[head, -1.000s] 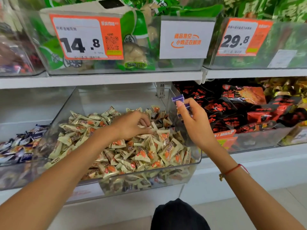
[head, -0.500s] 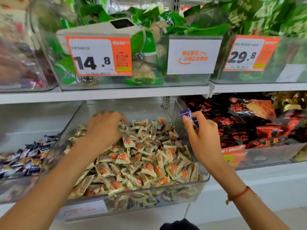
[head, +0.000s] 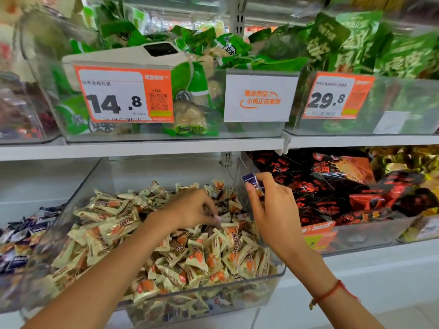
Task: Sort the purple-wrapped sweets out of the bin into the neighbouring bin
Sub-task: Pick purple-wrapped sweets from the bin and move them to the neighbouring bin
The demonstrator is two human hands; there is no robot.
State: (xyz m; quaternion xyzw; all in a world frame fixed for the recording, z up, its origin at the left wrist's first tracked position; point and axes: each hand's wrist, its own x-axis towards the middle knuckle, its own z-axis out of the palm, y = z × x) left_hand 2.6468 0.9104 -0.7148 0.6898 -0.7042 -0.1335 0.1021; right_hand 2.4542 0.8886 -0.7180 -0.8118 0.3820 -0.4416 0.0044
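Note:
A clear plastic bin (head: 273,274) on the lower shelf holds a heap of cream-and-orange wrapped sweets (head: 171,255). My right hand (head: 273,210) is raised over the bin's right wall and pinches a purple-wrapped sweet (head: 251,180) between thumb and fingers. Down in the heap near its right middle, my left hand (head: 192,210) has its fingers curled and the fingertips buried among the wrappers; what they grasp is hidden. The neighbouring bin (head: 14,279) to the left contains purple-wrapped sweets (head: 21,231).
To the right, a bin (head: 356,236) is filled with black-and-red snack packs. The shelf above carries bins of green packets with orange price tags (head: 123,96). The upper shelf edge (head: 142,148) overhangs the sweets bin.
My left hand moved from the bin's back left to its right middle and dug into the heap. My right hand kept the purple sweet at the right wall. The camera tilted up.

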